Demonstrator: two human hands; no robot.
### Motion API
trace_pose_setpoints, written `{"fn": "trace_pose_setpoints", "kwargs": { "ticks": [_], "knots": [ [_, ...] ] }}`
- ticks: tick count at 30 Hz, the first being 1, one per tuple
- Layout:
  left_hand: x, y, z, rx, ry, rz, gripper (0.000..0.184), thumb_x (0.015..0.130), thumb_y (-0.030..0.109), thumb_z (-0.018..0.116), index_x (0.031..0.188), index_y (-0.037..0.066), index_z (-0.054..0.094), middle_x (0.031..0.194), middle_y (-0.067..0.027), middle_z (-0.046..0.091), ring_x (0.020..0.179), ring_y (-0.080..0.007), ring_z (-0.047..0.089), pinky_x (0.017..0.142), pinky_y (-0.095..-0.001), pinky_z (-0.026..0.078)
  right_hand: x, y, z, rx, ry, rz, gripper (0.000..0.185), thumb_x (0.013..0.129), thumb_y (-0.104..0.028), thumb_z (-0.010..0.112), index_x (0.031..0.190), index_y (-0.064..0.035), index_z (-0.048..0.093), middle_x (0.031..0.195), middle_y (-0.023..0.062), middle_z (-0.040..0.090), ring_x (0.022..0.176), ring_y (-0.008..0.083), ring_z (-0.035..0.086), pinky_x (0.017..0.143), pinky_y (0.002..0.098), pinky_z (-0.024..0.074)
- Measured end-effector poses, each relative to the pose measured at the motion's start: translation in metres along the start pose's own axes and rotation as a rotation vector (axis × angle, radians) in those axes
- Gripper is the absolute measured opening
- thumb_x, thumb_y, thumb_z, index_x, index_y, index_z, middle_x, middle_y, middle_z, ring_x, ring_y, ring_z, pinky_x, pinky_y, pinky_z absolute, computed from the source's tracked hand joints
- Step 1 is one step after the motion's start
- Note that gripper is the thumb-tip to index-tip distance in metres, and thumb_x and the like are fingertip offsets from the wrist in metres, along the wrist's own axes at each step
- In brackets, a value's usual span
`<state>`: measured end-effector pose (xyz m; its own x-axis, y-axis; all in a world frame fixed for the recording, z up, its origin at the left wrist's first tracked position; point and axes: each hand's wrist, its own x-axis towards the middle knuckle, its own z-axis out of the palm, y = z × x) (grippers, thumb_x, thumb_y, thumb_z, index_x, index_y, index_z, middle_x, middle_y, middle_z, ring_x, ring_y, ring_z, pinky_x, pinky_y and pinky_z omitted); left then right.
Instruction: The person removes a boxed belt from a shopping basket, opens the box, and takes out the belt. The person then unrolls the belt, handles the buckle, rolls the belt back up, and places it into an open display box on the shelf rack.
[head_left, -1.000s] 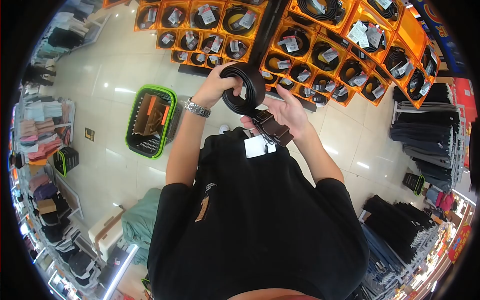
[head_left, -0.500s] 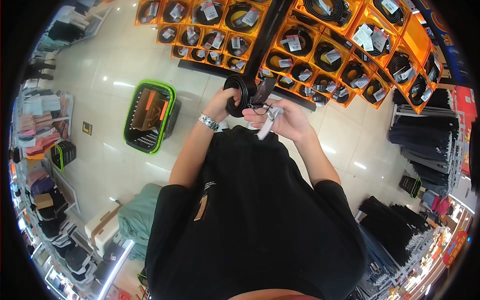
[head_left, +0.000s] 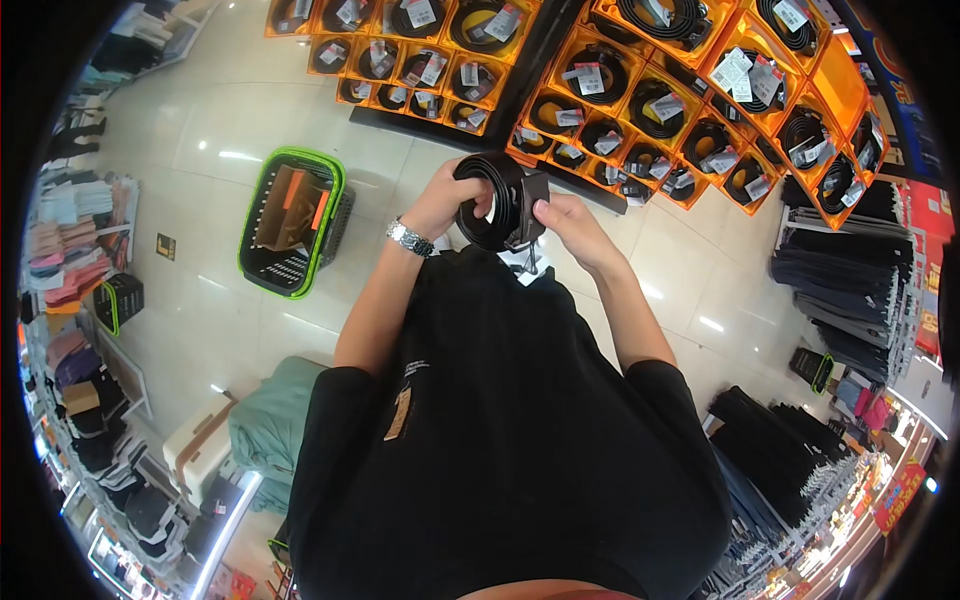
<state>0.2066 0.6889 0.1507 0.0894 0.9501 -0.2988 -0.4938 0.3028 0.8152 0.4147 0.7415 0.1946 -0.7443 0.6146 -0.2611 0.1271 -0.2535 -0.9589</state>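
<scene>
A coiled black belt is held up in front of my chest. My left hand is closed on the coil from its left side, fingers through the middle; a metal-banded watch sits on that wrist. At the coil's right side, my right hand pinches a dark flat piece with its thumb on top. Whether this piece is the buckle or a dark tag, I cannot tell. A white paper tag hangs below the belt on a thin dark string.
Ahead, an orange display rack holds many coiled, tagged belts in separate cells. A green-rimmed black shopping basket stands on the tiled floor at left with brown and orange items inside. Trousers hang at right; folded clothes fill shelves at left.
My right hand has gone from open fingers under the white tag to pinching the dark flat piece beside the coil. The coil has turned slightly, and the white tag now hangs lower.
</scene>
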Motion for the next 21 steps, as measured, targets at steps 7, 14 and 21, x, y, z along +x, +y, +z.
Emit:
{"fn": "trace_pose_setpoints", "kwargs": {
  "ticks": [7,14,21],
  "knots": [
    [0.003,0.001,0.016,0.081,-0.001,0.124,0.034,0.079,0.005,0.057,0.112,-0.003,0.057,0.093,-0.0041,0.064,0.081,-0.0104,0.06,0.074,-0.026,0.05,0.003,0.024,0.005,0.273,0.0,0.022,0.045,0.095,-0.042,0.05,0.11,0.0001,0.057,0.099,0.0041,0.062,0.091,0.0109,0.056,0.085,0.0268,0.0442],
    [0.002,0.009,0.033,-0.019,0.084,-0.014,0.016,0.086,0.015,0.063,0.097,0.003,0.062,0.085,-0.0018,0.064,0.079,-0.0092,0.06,0.073,-0.025,0.047,0.009,0.007,0.012,0.398,0.217,-0.17,0.052,0.095,-0.046,0.046,0.11,0.0019,0.057,0.099,0.0083,0.065,0.087,0.0124,0.061,0.08,0.0264,0.0476],
    [0.003,0.02,0.044,0.279,0.213,0.144,0.022,0.078,0.011,0.069,0.097,0.0,0.064,0.084,-0.0022,0.066,0.076,-0.0054,0.059,0.068,-0.0232,0.047,0.011,0.005,0.009,0.387,0.324,-0.172,0.064,0.092,-0.06,0.033,0.092,-0.0012,0.057,0.079,0.0045,0.059,0.071,0.0113,0.056,0.062,0.0241,0.0444]
  ]
}}
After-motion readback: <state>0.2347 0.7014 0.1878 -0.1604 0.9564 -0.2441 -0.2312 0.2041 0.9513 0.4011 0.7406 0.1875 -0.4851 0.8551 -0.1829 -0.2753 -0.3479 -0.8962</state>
